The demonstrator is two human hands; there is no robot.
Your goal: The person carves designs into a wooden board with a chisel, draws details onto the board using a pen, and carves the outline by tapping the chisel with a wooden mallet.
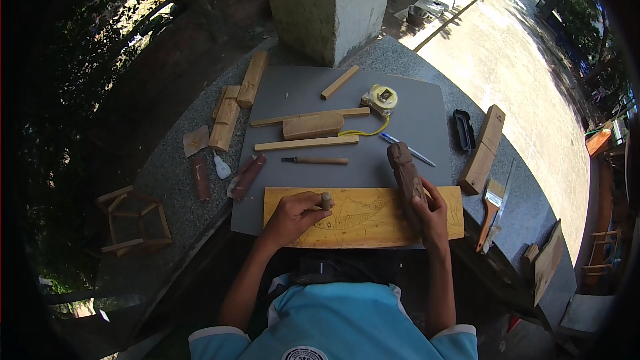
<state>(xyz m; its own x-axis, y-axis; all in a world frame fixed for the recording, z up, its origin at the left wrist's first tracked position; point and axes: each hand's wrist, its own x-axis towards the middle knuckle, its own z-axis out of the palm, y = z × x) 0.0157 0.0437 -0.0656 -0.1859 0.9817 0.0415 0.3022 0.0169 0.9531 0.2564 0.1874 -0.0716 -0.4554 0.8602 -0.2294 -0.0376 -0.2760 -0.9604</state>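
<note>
The yellow board (373,234) lay nearest to the person, with a drawn pattern (355,219) on its face. Over it, the left hand (291,219) was grasping an upright wooden handle (326,201) — its lower end was hidden. The right hand (432,219) was grasping a dark brown block (402,165). Farther away lay a thin chisel (320,160), then a rounded wooden block (313,127), then a tape measure (381,97).

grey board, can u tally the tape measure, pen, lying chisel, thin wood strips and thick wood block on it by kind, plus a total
Tape measure: 1
Pen: 1
Lying chisel: 1
Thin wood strips: 3
Thick wood block: 1
Total: 7
</note>
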